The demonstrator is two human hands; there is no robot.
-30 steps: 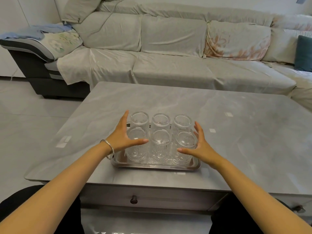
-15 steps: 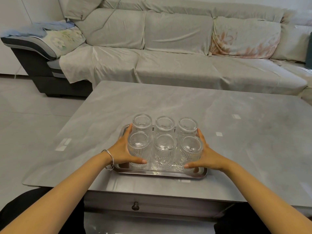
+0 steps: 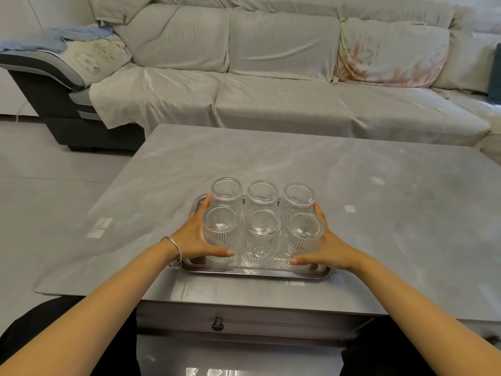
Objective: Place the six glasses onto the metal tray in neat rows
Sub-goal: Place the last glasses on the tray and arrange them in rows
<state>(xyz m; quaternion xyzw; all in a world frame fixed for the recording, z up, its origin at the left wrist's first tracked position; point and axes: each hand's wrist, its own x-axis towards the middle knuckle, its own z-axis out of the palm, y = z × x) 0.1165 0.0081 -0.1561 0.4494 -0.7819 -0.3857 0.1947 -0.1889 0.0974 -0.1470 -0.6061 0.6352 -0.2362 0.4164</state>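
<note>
Several clear ribbed glasses point(image 3: 261, 234) stand upright on the metal tray point(image 3: 257, 274) in two rows of three, close together. The tray lies near the front edge of the grey table point(image 3: 379, 213). My left hand point(image 3: 193, 240) lies flat against the left side of the group, with its thumb in front of the near-left glass. On the other side, my right hand point(image 3: 329, 246) presses the right side, its thumb in front of the near-right glass. Both hands cup the group from outside with fingers extended, and neither lifts a glass.
A grey covered sofa point(image 3: 271, 77) runs along the far side of the table. Small pale tape marks point(image 3: 100, 226) sit on the tabletop left and right of the tray. A drawer knob point(image 3: 217, 324) shows below the front edge.
Both hands came in from beside the tray and closed against the outer glasses. The view shifted slightly, and the glasses kept their places on the tray.
</note>
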